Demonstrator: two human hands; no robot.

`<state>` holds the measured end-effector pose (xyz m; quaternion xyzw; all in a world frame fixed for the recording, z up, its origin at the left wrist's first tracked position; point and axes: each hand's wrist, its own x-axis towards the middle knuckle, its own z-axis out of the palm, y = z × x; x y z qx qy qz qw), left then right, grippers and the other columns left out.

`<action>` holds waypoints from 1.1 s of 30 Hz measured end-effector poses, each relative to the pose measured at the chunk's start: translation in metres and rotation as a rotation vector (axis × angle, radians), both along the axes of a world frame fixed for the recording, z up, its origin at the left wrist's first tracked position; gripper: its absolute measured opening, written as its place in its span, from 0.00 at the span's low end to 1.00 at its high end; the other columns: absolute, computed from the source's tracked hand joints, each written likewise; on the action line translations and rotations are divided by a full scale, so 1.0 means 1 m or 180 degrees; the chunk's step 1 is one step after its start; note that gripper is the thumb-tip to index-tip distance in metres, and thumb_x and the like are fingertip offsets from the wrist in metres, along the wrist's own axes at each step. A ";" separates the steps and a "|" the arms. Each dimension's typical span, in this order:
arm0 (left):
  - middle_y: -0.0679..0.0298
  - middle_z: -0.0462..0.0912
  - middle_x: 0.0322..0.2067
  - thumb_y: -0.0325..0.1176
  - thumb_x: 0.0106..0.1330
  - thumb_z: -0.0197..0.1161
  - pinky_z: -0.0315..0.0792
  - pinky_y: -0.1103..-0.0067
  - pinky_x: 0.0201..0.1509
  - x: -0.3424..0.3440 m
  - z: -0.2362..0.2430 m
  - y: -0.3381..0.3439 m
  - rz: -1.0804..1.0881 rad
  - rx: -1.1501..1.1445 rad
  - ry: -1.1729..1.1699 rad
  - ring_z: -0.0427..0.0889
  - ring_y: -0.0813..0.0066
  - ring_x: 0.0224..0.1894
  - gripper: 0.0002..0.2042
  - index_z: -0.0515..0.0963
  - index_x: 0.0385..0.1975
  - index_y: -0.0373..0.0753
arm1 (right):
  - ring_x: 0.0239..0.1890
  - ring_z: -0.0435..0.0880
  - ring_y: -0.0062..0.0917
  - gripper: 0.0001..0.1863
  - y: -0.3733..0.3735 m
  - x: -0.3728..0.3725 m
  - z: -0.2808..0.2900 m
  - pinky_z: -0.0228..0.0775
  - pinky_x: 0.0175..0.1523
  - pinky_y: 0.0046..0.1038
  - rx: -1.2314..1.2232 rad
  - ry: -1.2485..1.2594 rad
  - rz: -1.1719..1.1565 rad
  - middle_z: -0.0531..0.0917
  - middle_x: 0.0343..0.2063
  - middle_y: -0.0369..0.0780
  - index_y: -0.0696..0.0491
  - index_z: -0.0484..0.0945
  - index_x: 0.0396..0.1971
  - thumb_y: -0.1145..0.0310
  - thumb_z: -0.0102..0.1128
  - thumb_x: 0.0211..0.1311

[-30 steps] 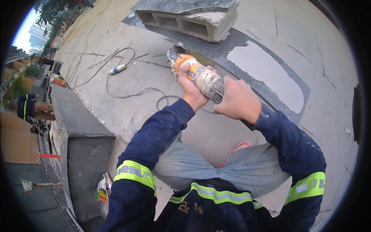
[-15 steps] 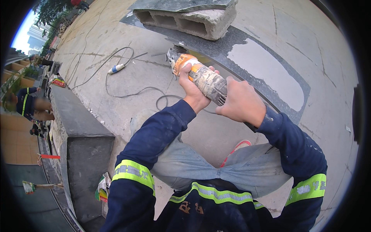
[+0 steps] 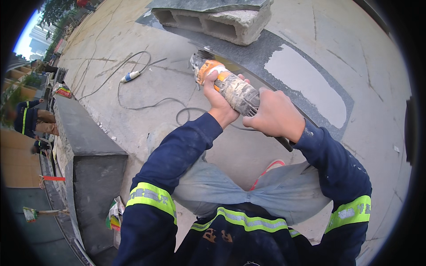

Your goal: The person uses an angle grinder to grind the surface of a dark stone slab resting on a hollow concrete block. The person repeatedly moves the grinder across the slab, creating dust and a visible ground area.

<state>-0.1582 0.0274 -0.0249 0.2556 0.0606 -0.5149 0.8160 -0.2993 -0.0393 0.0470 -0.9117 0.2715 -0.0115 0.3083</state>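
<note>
An orange angle grinder [image 3: 236,91], its body caked with pale dust, is held in both of my hands. My left hand [image 3: 220,102] wraps the body just behind the orange head, thumb on top. Around the rear end closes my right hand [image 3: 280,116]. The grinder's disc end is against or very near the close long edge of a dark grey stone slab [image 3: 256,56]; exact contact is hidden by the head. A large whitish patch [image 3: 306,84] covers part of the slab's top.
A hollow concrete block [image 3: 248,27] sits on the slab's far end, with another stone piece [image 3: 208,5] on top. A black cable [image 3: 153,107] with a blue-white connector [image 3: 130,76] loops over the concrete floor. At left stand a dark stone ledge [image 3: 88,128] and a co-worker [image 3: 31,117].
The whole view has shifted slightly. Both hands keep their grip on the angle grinder, which stays at the slab's edge. The co-worker at left has changed posture a little.
</note>
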 end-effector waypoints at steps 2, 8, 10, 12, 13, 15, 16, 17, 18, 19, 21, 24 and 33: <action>0.57 0.75 0.32 0.56 0.49 0.61 0.76 0.66 0.40 0.001 0.000 -0.001 -0.0019 -0.0013 0.0001 0.78 0.60 0.35 0.28 0.67 0.38 0.37 | 0.29 0.84 0.46 0.30 -0.004 0.003 0.004 0.77 0.39 0.35 0.0197 0.0129 0.0023 0.81 0.23 0.56 0.68 0.76 0.29 0.54 0.67 0.34; 0.59 0.73 0.31 0.56 0.50 0.60 0.75 0.68 0.40 0.005 0.002 -0.003 0.0023 0.0022 -0.0046 0.76 0.62 0.35 0.27 0.68 0.36 0.36 | 0.31 0.85 0.41 0.31 -0.013 0.014 0.003 0.77 0.41 0.31 0.0562 0.0342 0.0093 0.83 0.26 0.53 0.68 0.79 0.30 0.52 0.67 0.35; 0.59 0.73 0.31 0.56 0.50 0.60 0.76 0.68 0.40 0.011 0.000 -0.003 0.0030 0.0039 0.0028 0.76 0.62 0.35 0.27 0.68 0.36 0.36 | 0.32 0.85 0.40 0.31 -0.013 0.018 0.004 0.77 0.41 0.30 0.0581 0.0365 0.0086 0.84 0.27 0.52 0.68 0.79 0.30 0.52 0.68 0.35; 0.58 0.73 0.31 0.55 0.50 0.60 0.76 0.68 0.40 0.016 -0.002 -0.004 0.0056 0.0052 0.0054 0.76 0.62 0.35 0.27 0.68 0.36 0.36 | 0.34 0.85 0.40 0.32 -0.014 0.024 0.008 0.77 0.42 0.30 0.0698 0.0486 0.0153 0.83 0.29 0.52 0.68 0.79 0.32 0.52 0.69 0.34; 0.58 0.74 0.30 0.55 0.50 0.60 0.76 0.68 0.40 0.017 -0.001 -0.004 0.0071 0.0054 0.0048 0.76 0.62 0.35 0.27 0.68 0.36 0.36 | 0.34 0.85 0.40 0.32 -0.015 0.026 0.010 0.77 0.42 0.30 0.0754 0.0548 0.0181 0.83 0.30 0.53 0.68 0.79 0.32 0.52 0.69 0.34; 0.58 0.74 0.31 0.56 0.49 0.61 0.76 0.67 0.40 0.020 0.000 -0.005 0.0082 0.0048 0.0020 0.77 0.61 0.35 0.28 0.67 0.37 0.36 | 0.33 0.85 0.40 0.32 -0.015 0.029 0.004 0.77 0.41 0.30 0.0589 0.0430 0.0132 0.83 0.28 0.53 0.68 0.77 0.33 0.54 0.69 0.32; 0.57 0.75 0.31 0.56 0.49 0.61 0.76 0.67 0.41 0.022 -0.001 -0.005 0.0087 0.0046 -0.0004 0.77 0.60 0.35 0.29 0.66 0.39 0.36 | 0.32 0.85 0.40 0.32 -0.015 0.031 0.001 0.76 0.40 0.31 0.0511 0.0370 0.0117 0.83 0.28 0.53 0.67 0.76 0.33 0.55 0.70 0.31; 0.56 0.75 0.32 0.57 0.48 0.61 0.76 0.66 0.41 0.024 -0.002 -0.005 0.0093 0.0044 -0.0028 0.77 0.59 0.35 0.30 0.66 0.40 0.37 | 0.34 0.85 0.40 0.33 -0.015 0.034 0.002 0.76 0.41 0.30 0.0533 0.0428 0.0140 0.83 0.30 0.53 0.68 0.77 0.34 0.54 0.70 0.32; 0.56 0.75 0.32 0.57 0.48 0.61 0.76 0.66 0.41 0.027 -0.003 -0.005 0.0113 0.0053 -0.0062 0.77 0.59 0.35 0.30 0.66 0.40 0.36 | 0.35 0.85 0.40 0.34 -0.016 0.036 0.002 0.77 0.42 0.30 0.0556 0.0486 0.0163 0.83 0.32 0.53 0.68 0.77 0.35 0.53 0.71 0.32; 0.56 0.75 0.32 0.56 0.49 0.61 0.76 0.67 0.41 0.028 -0.003 -0.005 0.0122 0.0059 -0.0083 0.77 0.60 0.35 0.30 0.66 0.40 0.36 | 0.37 0.85 0.40 0.35 -0.017 0.039 0.003 0.77 0.43 0.30 0.0577 0.0556 0.0174 0.83 0.33 0.53 0.68 0.78 0.36 0.52 0.71 0.33; 0.56 0.75 0.32 0.56 0.49 0.61 0.76 0.67 0.40 0.031 -0.003 -0.006 0.0124 0.0047 -0.0105 0.78 0.60 0.35 0.30 0.66 0.40 0.36 | 0.36 0.85 0.40 0.35 -0.018 0.042 0.005 0.77 0.42 0.30 0.0586 0.0641 0.0160 0.83 0.33 0.53 0.68 0.78 0.36 0.51 0.71 0.33; 0.56 0.75 0.31 0.56 0.50 0.61 0.77 0.67 0.40 0.036 -0.005 -0.007 0.0101 -0.0001 -0.0067 0.78 0.60 0.34 0.29 0.65 0.40 0.36 | 0.36 0.85 0.39 0.35 -0.019 0.046 0.005 0.77 0.42 0.29 0.0623 0.0633 0.0186 0.83 0.32 0.52 0.68 0.78 0.36 0.51 0.71 0.33; 0.57 0.74 0.31 0.55 0.51 0.60 0.76 0.67 0.39 0.052 -0.006 -0.011 0.0174 -0.0078 -0.0135 0.76 0.60 0.35 0.27 0.67 0.37 0.36 | 0.35 0.85 0.37 0.33 -0.023 0.065 0.000 0.77 0.41 0.28 0.0623 0.0637 0.0204 0.84 0.32 0.51 0.66 0.79 0.35 0.52 0.71 0.33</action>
